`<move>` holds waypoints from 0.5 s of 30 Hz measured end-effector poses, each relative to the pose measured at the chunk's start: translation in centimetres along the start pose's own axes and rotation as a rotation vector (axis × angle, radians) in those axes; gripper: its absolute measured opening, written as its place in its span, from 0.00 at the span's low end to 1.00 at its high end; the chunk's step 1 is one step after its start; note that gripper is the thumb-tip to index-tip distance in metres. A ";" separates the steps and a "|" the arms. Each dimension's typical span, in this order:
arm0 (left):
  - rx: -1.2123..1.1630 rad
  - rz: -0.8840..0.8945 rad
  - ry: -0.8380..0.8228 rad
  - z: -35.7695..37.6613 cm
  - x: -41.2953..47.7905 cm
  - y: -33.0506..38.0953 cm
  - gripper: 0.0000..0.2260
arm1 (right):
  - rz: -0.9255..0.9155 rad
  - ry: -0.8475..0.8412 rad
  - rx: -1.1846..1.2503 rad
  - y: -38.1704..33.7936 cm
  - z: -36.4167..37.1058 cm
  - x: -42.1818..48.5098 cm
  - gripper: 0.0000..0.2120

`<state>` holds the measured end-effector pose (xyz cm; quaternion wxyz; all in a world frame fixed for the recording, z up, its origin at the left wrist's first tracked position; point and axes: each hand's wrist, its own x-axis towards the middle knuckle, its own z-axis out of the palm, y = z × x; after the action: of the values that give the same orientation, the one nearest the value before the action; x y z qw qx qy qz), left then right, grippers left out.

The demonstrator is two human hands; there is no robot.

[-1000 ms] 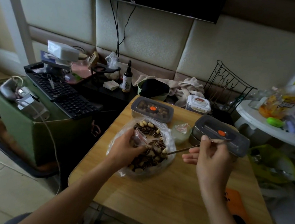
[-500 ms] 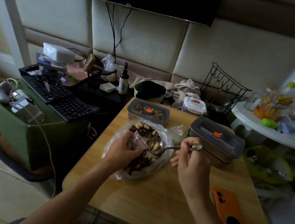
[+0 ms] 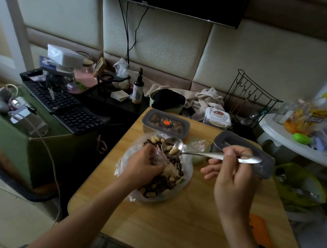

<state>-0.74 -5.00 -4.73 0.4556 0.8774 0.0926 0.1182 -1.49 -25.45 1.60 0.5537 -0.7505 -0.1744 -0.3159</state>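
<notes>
Spoon (image 3: 202, 154) loaded w/ a few peanuts (image 3: 173, 149), bowl hanging just above the big open bag (image 3: 122, 163) of nuts and dark seeds, at its far side. Long axis approx. level, left to right: bowl at the left end, handle tip at the right end, over the dark-lidded box (image 3: 266, 166). Pinched at the handle by right hand (image 3: 234, 172), thumb on top, upper fingers curled under, lower fingers sticking out loose to the left. Bowl facing up, not tipped yet.

Just beside the bowl, to its left and a bit nearer to the person: small clear bag (image 3: 158, 156), gripped by left hand (image 3: 146, 163), fingers closed round the crumpled plastic. Mouth apparently toward the spoon; cannot tell how wide, plastic too clear. Left hand low over the big bag's content.

Key relation for the next move, prob.: small bag's mouth directly left of the bowl tip, almost touching. So only a short push along the handle axis plus a roll of the wrist to drop the peanuts in. Travel for right hand; for left, only to hold the mouth open.

Around: wood table (image 3: 177, 227), grey-lidded box w/ orange dot (image 3: 165, 123) behind the big bag, orange phone (image 3: 257, 236) at the near right side.
</notes>
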 end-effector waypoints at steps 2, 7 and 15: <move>-0.028 -0.022 -0.012 0.3 0.3 0.3 0.11 | -0.099 -0.052 -0.032 -0.1 0.2 -0.1 0.08; -0.117 -0.099 -0.042 1.1 0.7 0.7 0.10 | -0.410 -0.259 -0.148 -0.4 0.4 -0.4 0.10; -0.271 -0.152 -0.039 1.3 1.0 1.0 0.11 | -0.569 -0.214 -0.145 -1.1 -0.2 -0.6 0.08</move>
<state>0.65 -6.31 -4.52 0.5792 0.8005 0.1329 0.0777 -2.60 -25.23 2.03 0.3666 -0.7380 -0.4119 -0.3890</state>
